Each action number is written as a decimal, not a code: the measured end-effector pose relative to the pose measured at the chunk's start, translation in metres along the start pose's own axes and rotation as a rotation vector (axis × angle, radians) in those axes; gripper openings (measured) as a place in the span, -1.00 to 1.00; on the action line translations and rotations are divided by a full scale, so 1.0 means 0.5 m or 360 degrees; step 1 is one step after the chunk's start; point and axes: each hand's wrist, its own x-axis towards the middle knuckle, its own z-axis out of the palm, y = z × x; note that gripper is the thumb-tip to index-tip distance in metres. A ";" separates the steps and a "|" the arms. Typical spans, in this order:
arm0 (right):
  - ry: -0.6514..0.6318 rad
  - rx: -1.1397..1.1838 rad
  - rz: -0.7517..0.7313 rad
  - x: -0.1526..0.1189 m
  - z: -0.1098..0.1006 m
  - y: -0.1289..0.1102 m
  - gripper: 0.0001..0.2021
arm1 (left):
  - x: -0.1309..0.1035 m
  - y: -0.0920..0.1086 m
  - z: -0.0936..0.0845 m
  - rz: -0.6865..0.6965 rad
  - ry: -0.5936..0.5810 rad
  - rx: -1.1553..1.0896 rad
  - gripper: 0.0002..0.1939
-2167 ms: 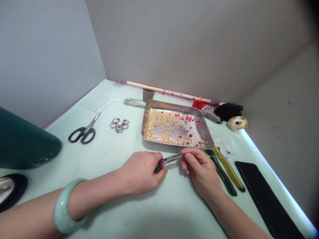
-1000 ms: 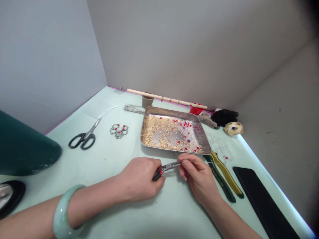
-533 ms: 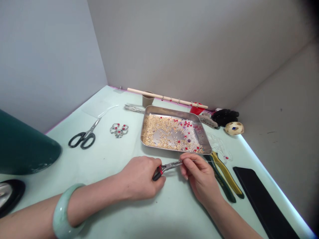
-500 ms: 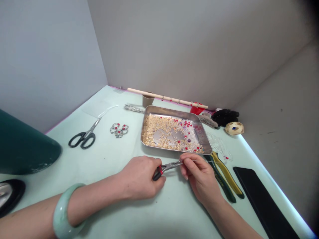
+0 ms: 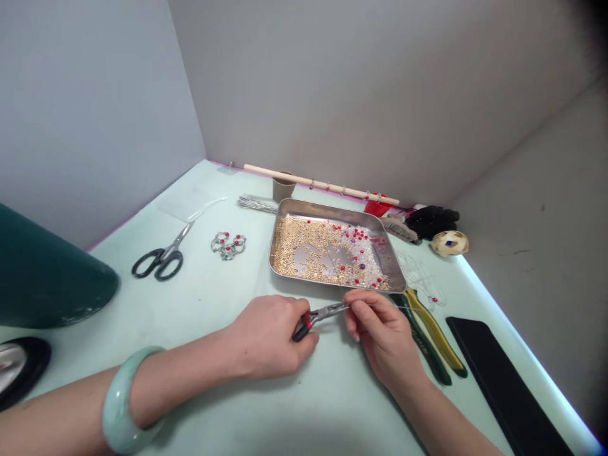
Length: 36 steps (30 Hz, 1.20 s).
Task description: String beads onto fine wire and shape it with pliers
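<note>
My left hand (image 5: 275,335) is closed around the handles of small pliers (image 5: 327,311) with black and red grips. The jaws point right and meet the fingertips of my right hand (image 5: 380,332). Thumb and fingers of that hand pinch a thin wire (image 5: 396,307), whose free end runs off to the right. What sits between the jaws and the fingertips is too small to make out. Just beyond both hands lies a metal tray (image 5: 273,269) of gold, clear and red beads (image 5: 304,237).
Scissors (image 5: 164,256) and a beaded wire piece (image 5: 228,246) lie at left, near a dark green cylinder (image 5: 52,272). Green and yellow pliers (image 5: 434,335) and a black flat object (image 5: 503,380) are at right. Behind the tray, a wooden stick (image 5: 323,183) rests across two cups (image 5: 284,187).
The view has shifted very slightly. Both hands keep the same hold on the pliers and the wire, with almost no movement.
</note>
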 end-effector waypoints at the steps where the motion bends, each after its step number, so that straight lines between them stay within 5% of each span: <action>1: -0.0004 0.0000 -0.0005 0.000 0.000 0.000 -0.92 | 0.000 0.000 0.000 0.0001 -0.0002 0.0005 -0.77; 36: -0.0010 0.0023 0.0004 -0.002 0.006 -0.001 -0.92 | 0.004 -0.006 0.004 0.0048 -0.0019 0.0074 -0.73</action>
